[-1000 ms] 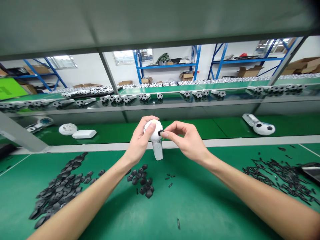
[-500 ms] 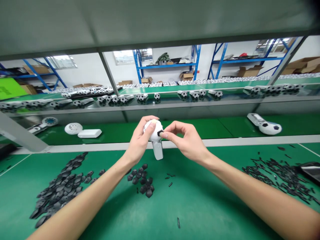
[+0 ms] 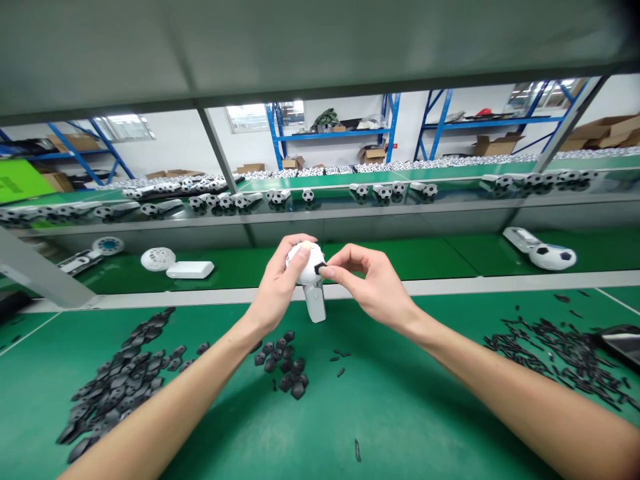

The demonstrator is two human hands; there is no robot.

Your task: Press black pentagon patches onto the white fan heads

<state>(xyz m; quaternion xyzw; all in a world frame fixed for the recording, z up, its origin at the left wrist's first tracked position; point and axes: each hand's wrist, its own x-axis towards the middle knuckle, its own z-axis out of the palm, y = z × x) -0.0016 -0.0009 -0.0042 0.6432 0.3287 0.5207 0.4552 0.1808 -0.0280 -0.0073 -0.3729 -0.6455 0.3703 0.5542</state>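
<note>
My left hand (image 3: 281, 283) is closed around a white handheld fan (image 3: 306, 265) with a round, ball-like head, thumb on its front. The fan's pale handle (image 3: 315, 303) points down toward me. At the head's lower right sits a black piece (image 3: 320, 268), pinched between the thumb and forefinger of my right hand (image 3: 373, 277) and touching the white shell. Below my hands, a small cluster of black pentagon pieces (image 3: 286, 363) lies on the green work surface (image 3: 400, 407). A larger heap of them (image 3: 117, 383) spreads out beyond my left forearm.
Thin black strips (image 3: 555, 353) are scattered at right beside a dark tray (image 3: 623, 343). On the green belt behind lie a perforated white dome (image 3: 158, 259), a white handle part (image 3: 190, 269) and a football-patterned fan (image 3: 547, 253). A ledge (image 3: 330, 207) holds more such fans.
Both hands keep nearly the same place at the fan head. Parts on the belt at left and right have shifted slightly to the right.
</note>
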